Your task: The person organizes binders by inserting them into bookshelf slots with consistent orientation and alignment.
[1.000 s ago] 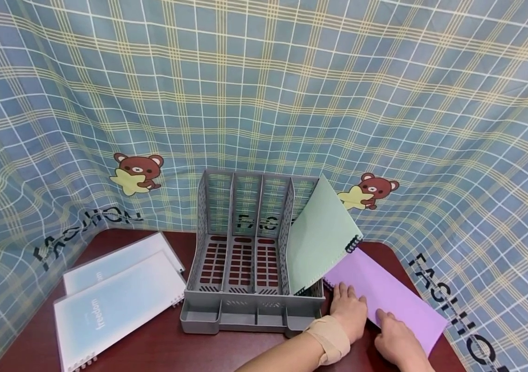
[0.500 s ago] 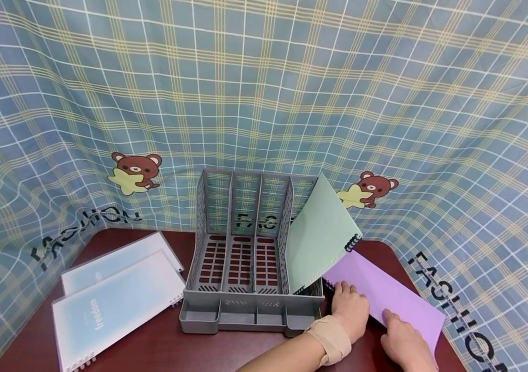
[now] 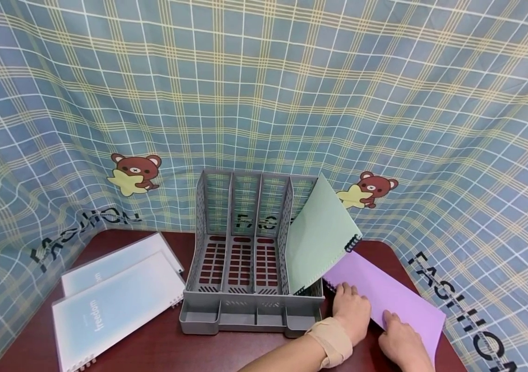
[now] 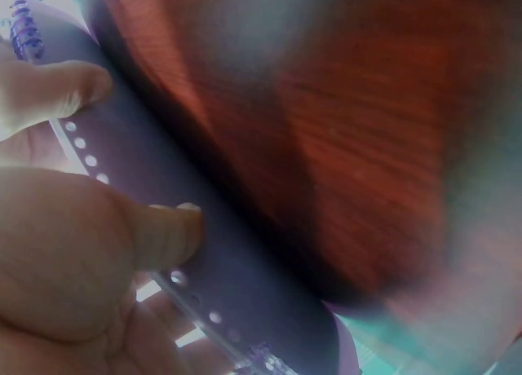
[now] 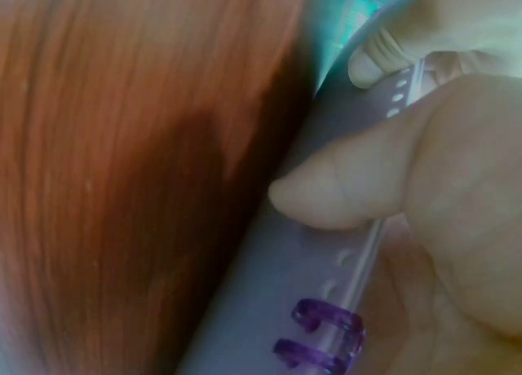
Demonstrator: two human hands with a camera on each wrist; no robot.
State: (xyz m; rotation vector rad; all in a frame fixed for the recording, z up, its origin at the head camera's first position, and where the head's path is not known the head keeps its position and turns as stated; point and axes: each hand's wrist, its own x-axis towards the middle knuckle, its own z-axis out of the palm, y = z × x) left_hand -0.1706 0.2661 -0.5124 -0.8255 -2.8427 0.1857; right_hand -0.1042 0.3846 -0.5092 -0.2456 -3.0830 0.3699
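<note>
A purple coil-bound notebook (image 3: 394, 297) slants at the right of the table, and both my hands hold its near long edge. My left hand (image 3: 353, 314), with a tan wrap at the wrist, grips the edge nearer the organizer. Closer to me, my right hand (image 3: 402, 341) pinches the same edge. In the left wrist view the left thumb (image 4: 167, 232) presses the cover beside a row of punched holes, fingers behind. The right thumb (image 5: 342, 179) lies likewise in the right wrist view, near purple coil rings (image 5: 322, 334). The notebook's far end is partly hidden behind a green notebook (image 3: 321, 235).
A grey desk organizer (image 3: 253, 296) with upright dividers and small front trays stands mid-table. The green notebook leans in its rightmost slot, sticking out rightward. Two blue-white notebooks (image 3: 119, 305) overlap at left. A checked cloth (image 3: 254, 103) hangs behind and at the sides.
The near end of the purple notebook and my right hand have shifted very slightly. Both hands keep their hold on its edge. The organizer and other notebooks stay in place.
</note>
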